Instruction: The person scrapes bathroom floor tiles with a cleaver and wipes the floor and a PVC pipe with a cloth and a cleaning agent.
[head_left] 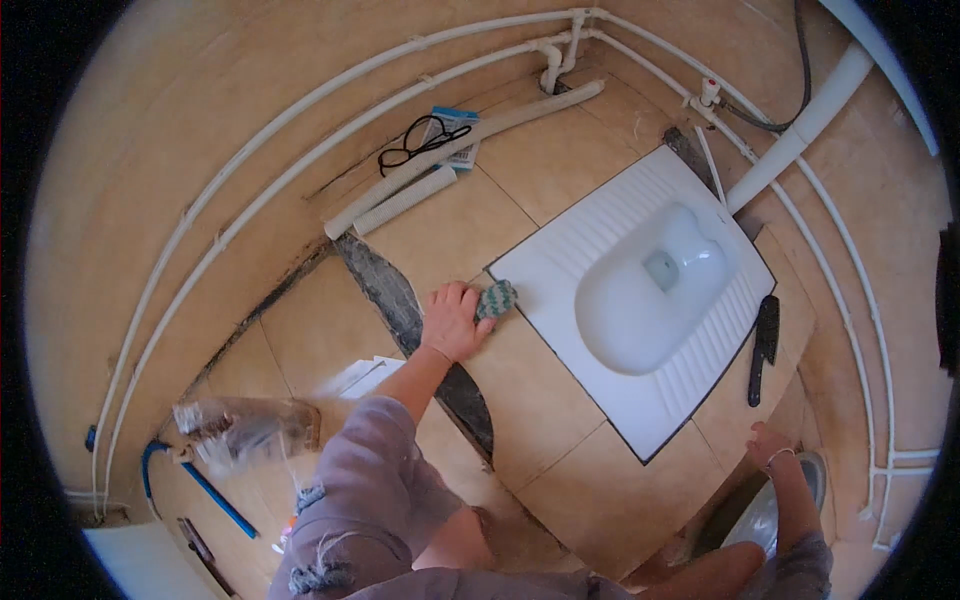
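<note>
My left hand (455,322) is closed around a wadded green-and-grey scrubbing cloth or sponge (496,300). It presses the wad to the beige floor tile, just left of the edge of the white squat toilet (560,290). My right hand (771,446) hangs near my right knee, fingers loosely bent and slightly apart, with nothing visible in them. Close to that hand are a metal basin (815,480) and a dark, cleaver-shaped tool (764,345), which lies along the toilet's right edge.
White pipes (300,90) run along the walls. A long pale tube (480,135), a short ribbed hose (405,200) and a blue packet with black cord (462,155) lie at the back. Left are a blue-framed hacksaw (228,510), a clear plastic bag (250,430) and a dark untiled strip (375,275).
</note>
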